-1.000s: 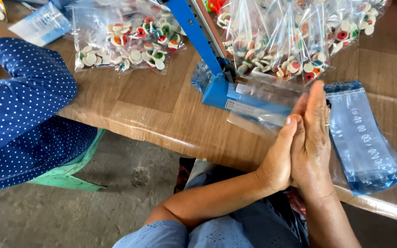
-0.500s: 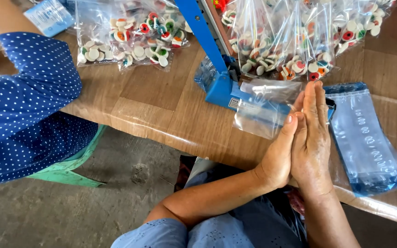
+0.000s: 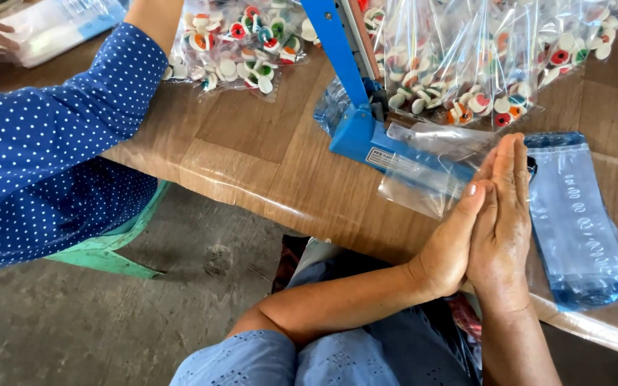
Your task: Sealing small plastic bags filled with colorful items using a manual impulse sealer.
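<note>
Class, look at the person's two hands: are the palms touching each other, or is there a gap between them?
Touching. The head view shows the left hand pressed flat against the right hand, no gap along the fingers, with a clear plastic bag caught between the fingertips.

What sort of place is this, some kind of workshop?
Probably a small hand-packing workshop. A blue heat sealer stands on a wooden table among clear bags of small colourful round pieces, with a stack of empty bags beside the person's pressed-together left hand and right hand.

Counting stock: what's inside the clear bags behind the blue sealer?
The clear bags hold small round pieces, white with red, green and orange centres. Pieces deeper in the pile are covered.
</note>
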